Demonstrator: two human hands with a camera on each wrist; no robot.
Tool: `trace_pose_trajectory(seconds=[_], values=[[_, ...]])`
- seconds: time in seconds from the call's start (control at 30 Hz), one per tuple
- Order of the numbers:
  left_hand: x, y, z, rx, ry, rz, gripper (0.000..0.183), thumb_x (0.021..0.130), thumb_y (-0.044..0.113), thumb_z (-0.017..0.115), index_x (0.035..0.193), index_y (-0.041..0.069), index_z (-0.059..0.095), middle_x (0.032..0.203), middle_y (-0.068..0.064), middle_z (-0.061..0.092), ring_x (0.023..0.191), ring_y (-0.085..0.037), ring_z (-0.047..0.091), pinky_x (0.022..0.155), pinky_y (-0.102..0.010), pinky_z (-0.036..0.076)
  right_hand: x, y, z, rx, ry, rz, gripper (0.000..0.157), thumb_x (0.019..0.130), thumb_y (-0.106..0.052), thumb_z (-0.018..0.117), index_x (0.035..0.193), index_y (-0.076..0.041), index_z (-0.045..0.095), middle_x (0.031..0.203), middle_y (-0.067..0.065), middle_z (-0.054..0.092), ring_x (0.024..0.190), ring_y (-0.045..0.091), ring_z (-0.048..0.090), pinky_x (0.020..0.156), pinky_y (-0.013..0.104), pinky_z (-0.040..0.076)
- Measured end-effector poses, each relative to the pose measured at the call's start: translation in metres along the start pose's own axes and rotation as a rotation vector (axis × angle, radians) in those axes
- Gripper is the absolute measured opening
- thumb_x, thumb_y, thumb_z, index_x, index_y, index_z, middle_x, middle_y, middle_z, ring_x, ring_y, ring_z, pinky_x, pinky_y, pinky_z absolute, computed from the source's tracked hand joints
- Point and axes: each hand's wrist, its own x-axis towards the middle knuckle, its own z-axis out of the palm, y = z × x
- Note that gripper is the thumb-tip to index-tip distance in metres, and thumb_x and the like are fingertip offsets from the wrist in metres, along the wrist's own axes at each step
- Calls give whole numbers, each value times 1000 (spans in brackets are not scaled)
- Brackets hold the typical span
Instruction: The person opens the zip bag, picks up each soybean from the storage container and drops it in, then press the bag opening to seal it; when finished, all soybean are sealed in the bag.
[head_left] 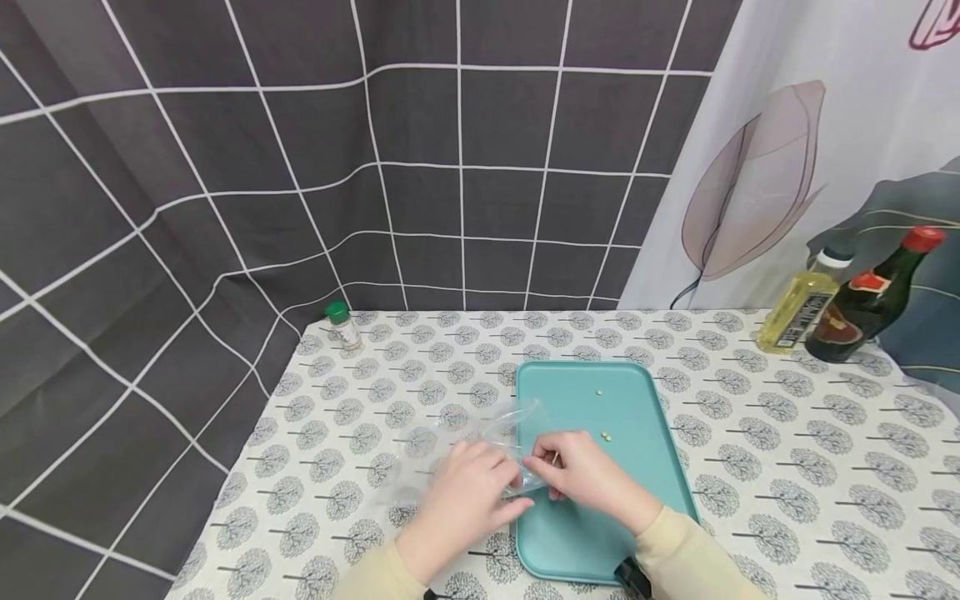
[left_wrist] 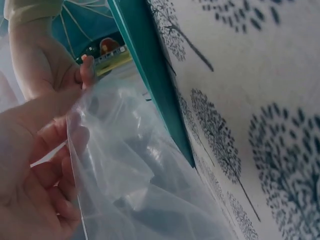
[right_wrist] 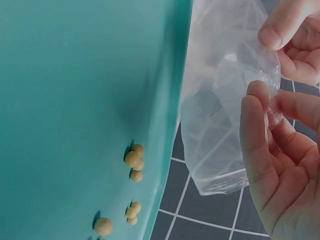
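A clear plastic bag point(head_left: 420, 458) spreads from the printed tablecloth over the left edge of a teal tray point(head_left: 622, 533). My left hand point(head_left: 468, 500) grips the bag's edge, thumb on the near side and fingers curled behind, as the left wrist view shows. Close beside it, my right hand point(head_left: 581, 475) pinches the same bag point(right_wrist: 220, 115) between thumb and fingers above the tray. Several round, pale yellow beans, soybeans by their look point(right_wrist: 132, 159), lie loose on the tray point(right_wrist: 75, 100). Whether the bag holds anything cannot be told.
A small green-capped jar point(head_left: 343, 325) stands at the back left of the tablecloth point(head_left: 337, 417). At the back right are a bottle of yellow oil point(head_left: 798, 308) and a dark red-capped bottle point(head_left: 870, 300). A dark gridded curtain point(head_left: 420, 125) hangs behind the table.
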Motion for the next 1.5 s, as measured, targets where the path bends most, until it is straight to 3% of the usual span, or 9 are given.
trace_pose_trajectory(seconds=[0.27,0.5,0.8,0.9,1.1,1.17,1.27,1.4,1.5], values=[[-2,2,4,1,-95,3,16,80,34,72,76,25,60,75,17,60,71,-2,47,71,-21,32,-1,2,0,-16,6,-7,17,90,-14,63,74,-11,60,62,2,62,46,2,53,44,22,46],[-3,2,5,22,-194,-77,17,79,35,73,73,25,61,66,18,58,63,0,47,70,-23,32,-3,2,-3,-26,28,-25,17,90,-14,63,74,-11,61,62,0,62,48,-1,53,46,21,45],[-6,-3,7,18,-242,-162,20,77,38,74,69,23,62,60,18,55,58,0,43,71,-25,33,-8,6,-8,-80,71,-61,14,88,-15,66,74,-12,62,63,-7,60,54,-2,50,51,20,45],[-6,-6,4,-64,-269,-202,22,79,40,72,69,23,63,60,19,55,57,1,43,73,-27,34,-9,7,-8,-90,62,-65,12,87,-14,67,75,-13,62,65,-10,59,57,-2,50,53,19,46],[12,-17,-12,-251,-173,-375,18,89,31,65,78,16,66,56,16,55,48,3,42,68,-28,43,-14,6,-4,-100,35,-96,12,84,-13,70,76,-15,61,71,-12,59,64,-3,52,60,19,48],[19,-19,-12,-236,-137,-410,18,89,30,64,82,15,68,54,14,53,46,1,41,61,-25,41,-15,5,-2,-98,22,-116,12,83,-13,71,76,-16,61,72,-13,59,66,-3,53,62,19,49],[27,-20,-7,-206,-170,-450,24,89,34,64,83,12,70,56,10,57,47,-2,45,57,-24,43,-16,3,1,-86,-6,-150,12,82,-15,72,76,-16,62,74,-12,60,68,-4,54,63,18,49],[34,-19,5,-146,-237,-456,25,88,36,64,80,13,70,65,5,66,58,-11,58,72,-36,47,-17,1,2,-78,-30,-200,12,80,-16,73,75,-16,63,74,-13,59,67,-5,52,61,17,48],[34,-14,10,-133,-210,-440,16,86,27,67,78,13,67,65,5,65,60,-13,59,75,-37,46,-18,0,2,-82,-53,-228,11,81,-17,73,75,-17,64,73,-14,58,64,-6,48,58,16,46]])
